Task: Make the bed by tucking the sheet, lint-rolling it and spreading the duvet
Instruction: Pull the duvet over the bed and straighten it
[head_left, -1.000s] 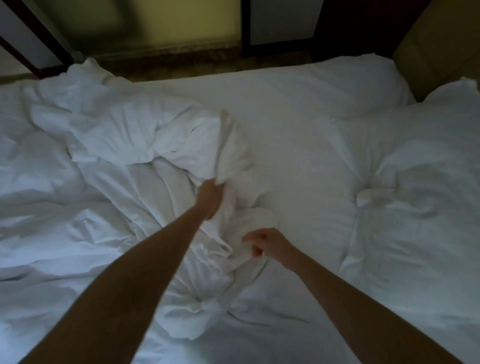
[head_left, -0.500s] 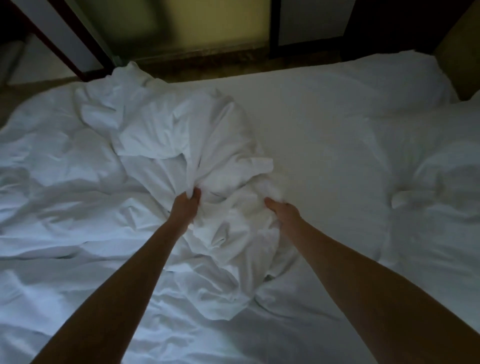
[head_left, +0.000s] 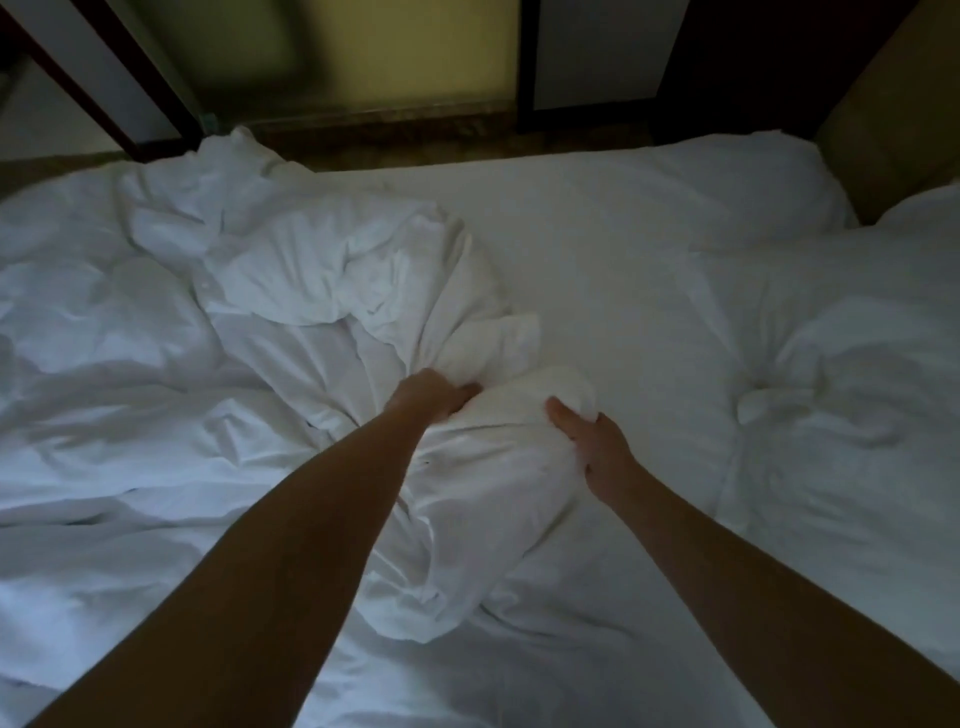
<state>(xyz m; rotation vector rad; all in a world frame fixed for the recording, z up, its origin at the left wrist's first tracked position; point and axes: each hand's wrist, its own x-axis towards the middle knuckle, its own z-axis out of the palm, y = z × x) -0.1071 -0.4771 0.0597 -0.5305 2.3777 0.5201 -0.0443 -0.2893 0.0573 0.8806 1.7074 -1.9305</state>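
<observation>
on the sheet (head_left: 597, 270), left hand (head_left: 431, 395) and right hand (head_left: 597, 447) grip the duvet (head_left: 322, 291).

— Is there any writing, label or number to read on the duvet (head_left: 322, 270) or the sheet (head_left: 597, 260)?
— None. Both show as plain white cloth in dim light.
— And the pillow (head_left: 857, 364), or the wall (head_left: 415, 52) behind the bed?
— Nothing legible there either. The wall is blurred and shows no sign or mark.
</observation>
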